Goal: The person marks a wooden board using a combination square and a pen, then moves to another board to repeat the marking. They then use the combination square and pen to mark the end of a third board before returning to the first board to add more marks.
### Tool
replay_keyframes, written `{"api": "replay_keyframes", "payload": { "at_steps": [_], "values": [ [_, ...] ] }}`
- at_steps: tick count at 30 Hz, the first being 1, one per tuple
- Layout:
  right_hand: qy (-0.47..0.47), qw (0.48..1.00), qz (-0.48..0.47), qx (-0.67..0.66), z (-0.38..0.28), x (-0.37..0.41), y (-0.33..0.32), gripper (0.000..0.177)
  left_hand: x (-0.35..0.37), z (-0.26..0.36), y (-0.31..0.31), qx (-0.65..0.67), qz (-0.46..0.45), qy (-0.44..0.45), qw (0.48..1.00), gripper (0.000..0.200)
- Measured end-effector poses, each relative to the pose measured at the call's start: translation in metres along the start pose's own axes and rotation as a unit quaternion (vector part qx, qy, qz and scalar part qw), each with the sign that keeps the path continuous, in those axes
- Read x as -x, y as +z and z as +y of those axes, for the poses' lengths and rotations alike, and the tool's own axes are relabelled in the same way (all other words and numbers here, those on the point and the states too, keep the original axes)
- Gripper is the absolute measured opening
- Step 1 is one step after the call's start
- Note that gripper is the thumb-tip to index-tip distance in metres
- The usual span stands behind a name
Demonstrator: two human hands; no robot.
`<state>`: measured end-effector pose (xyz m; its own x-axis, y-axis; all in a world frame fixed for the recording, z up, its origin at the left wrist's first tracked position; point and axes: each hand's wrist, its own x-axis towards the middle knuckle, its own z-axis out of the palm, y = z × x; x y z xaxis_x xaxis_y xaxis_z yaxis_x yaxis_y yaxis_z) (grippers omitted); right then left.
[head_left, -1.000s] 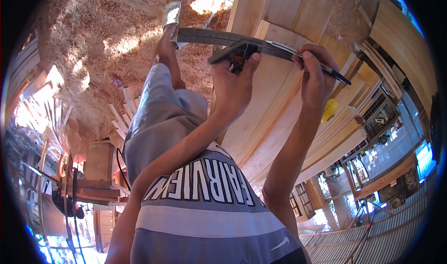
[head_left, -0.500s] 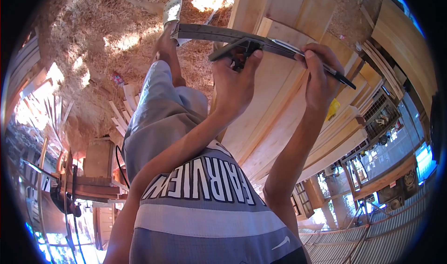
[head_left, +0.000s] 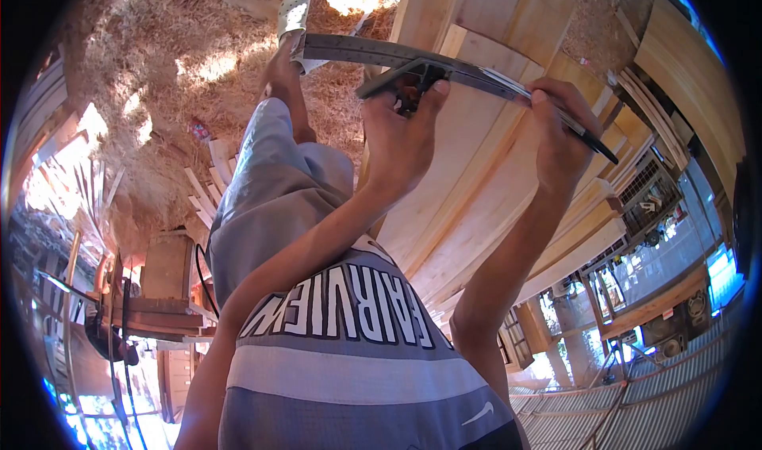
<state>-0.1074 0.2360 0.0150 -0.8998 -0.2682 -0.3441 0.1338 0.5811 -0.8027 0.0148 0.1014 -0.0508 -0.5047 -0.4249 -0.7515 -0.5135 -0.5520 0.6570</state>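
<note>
Our L hand [head_left: 401,144] gripped the dark head [head_left: 397,78] of a combo sq. [head_left: 357,51], its blade reaching toward our R hand [head_left: 565,144]. R fingers were closed w/ a slim blk/silver tool [head_left: 594,142] alongside the blade; wood boards [head_left: 484,136] lay beneath & btwn both hands.

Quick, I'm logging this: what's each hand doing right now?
Left hand: closed, gripping the dark measuring square.
Right hand: closed, fingers pinching the slim silver-and-black tool.

Hands, two: left hand [head_left: 401,150], right hand [head_left: 562,144]. One each: ruled square [head_left: 361,51], pen [head_left: 597,144], pale clog [head_left: 294,12], white swoosh [head_left: 478,413].
</note>
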Motion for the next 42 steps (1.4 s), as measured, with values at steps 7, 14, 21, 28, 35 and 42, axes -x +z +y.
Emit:
{"api": "replay_keyframes", "payload": {
  "at_steps": [7,14,21,28,35,42],
  "values": [
    [-0.002,0.999,0.029,-0.045,-0.011,-0.002,0.01,0.008,-0.001,-0.004,0.0,0.02,-0.007,0.009,1.0,0.023],
    [-0.002,1.0,-0.027,0.009,-0.012,-0.006,0.013,0.008,-0.001,-0.003,0.001,0.01,-0.008,-0.021,1.0,0.024],
    [0.014,0.993,0.005,0.115,0.001,0.0,-0.033,0.008,-0.003,-0.007,0.0,0.019,-0.012,0.012,1.0,0.026],
    [0.039,0.994,0.017,0.097,0.016,0.003,-0.067,0.01,-0.002,-0.006,0.001,0.028,-0.007,-0.003,1.0,0.028],
    [0.026,0.989,0.067,0.129,0.001,0.005,-0.065,0.01,-0.004,-0.012,0.002,0.035,-0.006,0.024,0.999,0.028],
    [0.006,0.996,-0.059,-0.068,-0.018,-0.012,0.017,0.011,-0.002,-0.009,0.003,0.032,-0.007,0.005,0.999,0.026]
  ]
}}
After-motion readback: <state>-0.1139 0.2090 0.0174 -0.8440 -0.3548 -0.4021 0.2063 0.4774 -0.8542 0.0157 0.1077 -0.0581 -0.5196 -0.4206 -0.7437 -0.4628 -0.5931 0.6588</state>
